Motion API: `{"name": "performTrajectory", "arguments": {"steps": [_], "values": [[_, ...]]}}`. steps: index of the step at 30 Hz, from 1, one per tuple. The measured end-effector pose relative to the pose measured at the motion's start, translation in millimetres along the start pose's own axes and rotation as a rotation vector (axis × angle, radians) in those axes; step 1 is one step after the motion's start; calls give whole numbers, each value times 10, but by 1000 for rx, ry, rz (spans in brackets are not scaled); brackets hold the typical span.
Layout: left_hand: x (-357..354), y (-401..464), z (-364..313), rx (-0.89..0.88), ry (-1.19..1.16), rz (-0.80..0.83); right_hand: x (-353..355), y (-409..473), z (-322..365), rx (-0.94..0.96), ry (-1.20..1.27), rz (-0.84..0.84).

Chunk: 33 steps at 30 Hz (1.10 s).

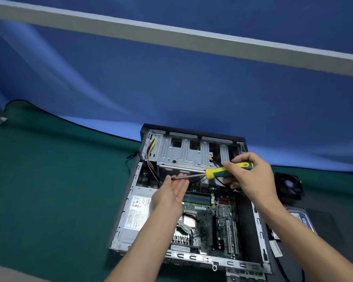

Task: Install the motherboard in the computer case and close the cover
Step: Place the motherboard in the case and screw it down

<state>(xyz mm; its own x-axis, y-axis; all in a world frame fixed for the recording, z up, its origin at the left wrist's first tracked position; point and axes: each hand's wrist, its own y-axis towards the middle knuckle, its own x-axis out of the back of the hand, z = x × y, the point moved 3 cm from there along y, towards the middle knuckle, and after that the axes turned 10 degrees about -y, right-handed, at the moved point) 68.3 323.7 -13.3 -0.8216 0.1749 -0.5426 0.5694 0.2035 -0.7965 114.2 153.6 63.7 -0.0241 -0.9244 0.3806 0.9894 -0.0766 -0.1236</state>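
Right hand (251, 176): you grip the yellow-and-green handle of 1 screwdriver (226, 171), held level above the case, tip pointing left.
Left hand (169, 193): your palm is up, fingers straight; the shaft's tip rests on your fingertips.
Motherboard (212, 216): 1, lying inside the computer case (122, 212), right of the power supply (136, 212).
Case: 1, cover off, on the green mat (49, 190).

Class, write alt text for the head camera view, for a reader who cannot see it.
Over an open grey metal computer case with a green motherboard inside, the right hand grips a yellow-and-green-handled screwdriver while the open left hand touches its metal tip. The case lies on a dark green mat.
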Motion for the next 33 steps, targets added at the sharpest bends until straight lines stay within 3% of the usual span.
{"name": "performTrajectory", "arguments": {"steps": [5, 8, 15, 21, 27, 33], "values": [[39, 29, 43, 211, 55, 150, 97, 59, -104, -9, -40, -61], [85, -4, -21, 229, 309, 193, 147, 89, -155, -14, -60, -82], [18, 55, -419, -359, 863, 197, 136, 120, -328, 10, -336, -51], [113, 79, -619, -1209, 1678, 67, -138, 39, -448, 21, -441, 86], [250, 272, -560, -1549, 1943, 170, -495, -147, -514, 59, -572, 265], [250, 387, -561, -1493, 2000, 145, -756, -267, -549, 60, -634, 382]]}}
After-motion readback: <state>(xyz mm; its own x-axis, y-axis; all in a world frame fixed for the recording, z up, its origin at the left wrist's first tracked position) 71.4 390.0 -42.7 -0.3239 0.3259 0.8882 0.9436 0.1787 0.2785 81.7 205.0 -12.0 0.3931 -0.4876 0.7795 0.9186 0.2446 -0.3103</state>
